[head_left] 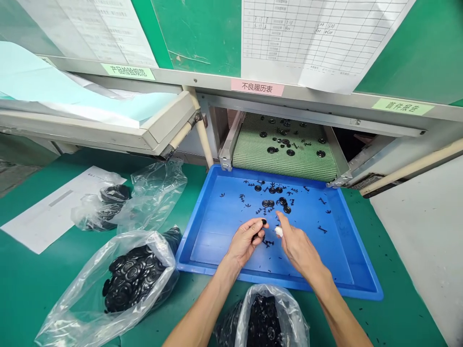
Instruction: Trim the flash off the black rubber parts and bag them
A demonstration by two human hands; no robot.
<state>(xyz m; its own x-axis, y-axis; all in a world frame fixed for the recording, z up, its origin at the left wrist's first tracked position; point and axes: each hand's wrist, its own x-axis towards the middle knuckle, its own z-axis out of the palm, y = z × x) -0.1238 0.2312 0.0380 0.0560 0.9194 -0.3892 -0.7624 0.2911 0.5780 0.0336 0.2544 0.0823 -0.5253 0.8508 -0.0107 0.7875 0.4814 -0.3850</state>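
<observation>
Above the blue tray [202, 231], my left hand [246, 241] is closed, pinching a small round black rubber part [264, 222] between thumb and fingertips. More black material shows beneath its fingers. My right hand [298, 248] hovers just to the right, index finger stretched out and apart from the left hand. Something white [279, 232] is at its thumb tip, perhaps a finger cover; its other fingers are partly hidden. Beyond the hands, several black ring-shaped parts [268, 203] and small branched black scraps [322, 229] lie in the tray.
A green mesh conveyor [285, 164] carrying black parts ends at the tray's far edge. Clear bags of black parts stand at left [133, 274] and in front [265, 318]. Another bag [108, 202] lies on white paper [47, 217]. A shelf [152, 130] juts out at left.
</observation>
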